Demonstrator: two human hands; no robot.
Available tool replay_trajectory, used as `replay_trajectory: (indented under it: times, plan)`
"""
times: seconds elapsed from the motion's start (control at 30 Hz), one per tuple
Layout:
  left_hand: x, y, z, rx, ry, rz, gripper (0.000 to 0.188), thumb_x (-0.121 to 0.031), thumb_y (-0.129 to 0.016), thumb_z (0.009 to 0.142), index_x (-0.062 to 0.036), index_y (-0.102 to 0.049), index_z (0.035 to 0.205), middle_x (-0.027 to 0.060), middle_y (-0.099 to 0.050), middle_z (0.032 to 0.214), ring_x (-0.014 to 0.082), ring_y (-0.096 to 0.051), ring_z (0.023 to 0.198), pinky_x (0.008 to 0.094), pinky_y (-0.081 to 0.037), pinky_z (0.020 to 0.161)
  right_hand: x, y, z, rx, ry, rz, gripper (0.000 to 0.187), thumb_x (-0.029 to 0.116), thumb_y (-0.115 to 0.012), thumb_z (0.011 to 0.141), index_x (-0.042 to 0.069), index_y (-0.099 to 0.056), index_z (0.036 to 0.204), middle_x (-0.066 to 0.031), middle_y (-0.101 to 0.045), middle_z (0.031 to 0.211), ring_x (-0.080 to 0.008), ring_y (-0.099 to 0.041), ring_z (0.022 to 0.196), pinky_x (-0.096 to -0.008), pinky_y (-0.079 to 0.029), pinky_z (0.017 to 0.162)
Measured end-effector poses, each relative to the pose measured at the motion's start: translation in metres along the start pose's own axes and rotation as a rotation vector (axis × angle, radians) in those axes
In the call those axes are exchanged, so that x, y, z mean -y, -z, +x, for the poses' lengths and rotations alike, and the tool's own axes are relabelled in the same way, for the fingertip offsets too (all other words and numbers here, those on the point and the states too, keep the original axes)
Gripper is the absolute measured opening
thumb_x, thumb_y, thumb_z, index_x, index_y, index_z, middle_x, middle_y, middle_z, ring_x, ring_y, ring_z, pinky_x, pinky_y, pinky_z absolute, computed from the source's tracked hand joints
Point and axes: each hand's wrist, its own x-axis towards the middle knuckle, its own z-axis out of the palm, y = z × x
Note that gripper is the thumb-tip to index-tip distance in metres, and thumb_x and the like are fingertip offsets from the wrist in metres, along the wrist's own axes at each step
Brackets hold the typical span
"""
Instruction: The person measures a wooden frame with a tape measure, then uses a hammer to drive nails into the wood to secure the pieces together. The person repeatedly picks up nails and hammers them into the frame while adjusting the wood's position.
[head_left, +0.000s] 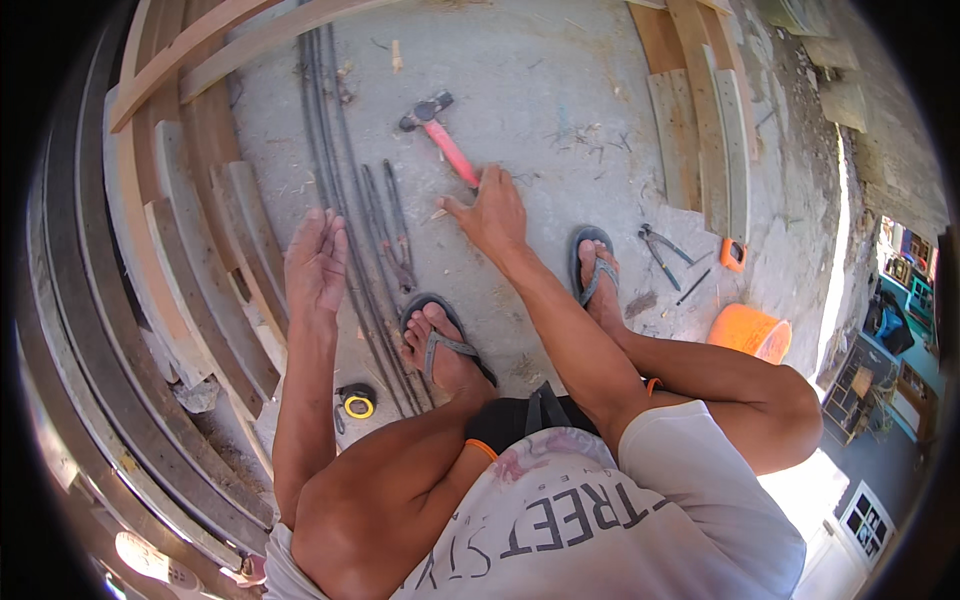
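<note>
My right hand (492, 215) is at the end of the red handle of a hammer (448, 148), fingers curled over it and thumb out to the side. The hammer's dark metal head points away from me, and the tool appears to rest on the concrete. My left hand (318, 265) is raised beside the left planks, palm partly up, fingers stretched and nothing visible in it. Between my hands lie long dark steel rods (335, 165) and a pair of long-handled pincers (390, 230).
Wooden boards (190, 220) line the left side; more planks (700, 130) lie at the far right. Near my right foot are a second pair of pincers (664, 252), a dark thin stick (693, 287), an orange-handled tool (734, 255) and an orange container (748, 333). A tape measure (357, 401) lies near my left knee.
</note>
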Motion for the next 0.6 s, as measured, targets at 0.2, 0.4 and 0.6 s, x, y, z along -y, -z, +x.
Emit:
replay_trajectory:
  times: [0.2, 0.4, 0.6]
  plan:
    - [-0.040, -0.032, -0.011, -0.056, -0.163, -0.252, 0.021, -0.017, -0.075, 0.099, -0.0106, -0.068, 0.118, 0.0045, -0.074, 0.107, 0.0163, -0.073, 0.097, 0.0319, -0.064, 0.086, -0.033, -0.003, 0.015, 0.013, 0.065, -0.117, 0.040, 0.031, -0.074, 0.094, 0.001, -0.059, 0.116, -0.0244, -0.066, 0.114, -0.0433, -0.067, 0.105, -0.0534, -0.052, 0.085]
    - [-0.060, -0.026, -0.016, -0.185, -0.259, -0.345, 0.030, -0.023, -0.079, 0.096, -0.0136, -0.067, 0.121, 0.0011, -0.069, 0.115, 0.0185, -0.067, 0.106, 0.0366, -0.060, 0.090, -0.002, -0.003, -0.004, -0.031, 0.005, 0.103, 0.034, 0.030, -0.060, 0.105, -0.003, -0.063, 0.107, -0.0227, -0.066, 0.087, -0.0411, -0.067, 0.082, -0.0511, -0.049, 0.074]
    - [-0.078, -0.033, 0.004, -0.206, -0.312, -0.455, 0.023, -0.025, -0.080, 0.096, -0.0169, -0.071, 0.115, -0.0036, -0.066, 0.103, 0.0177, -0.064, 0.096, 0.0360, -0.057, 0.083, 0.052, -0.017, -0.059, 0.245, -0.034, 0.727, 0.041, 0.036, -0.049, 0.111, -0.003, -0.059, 0.101, -0.0114, -0.054, 0.069, -0.0206, -0.052, 0.062, -0.0381, -0.042, 0.059]
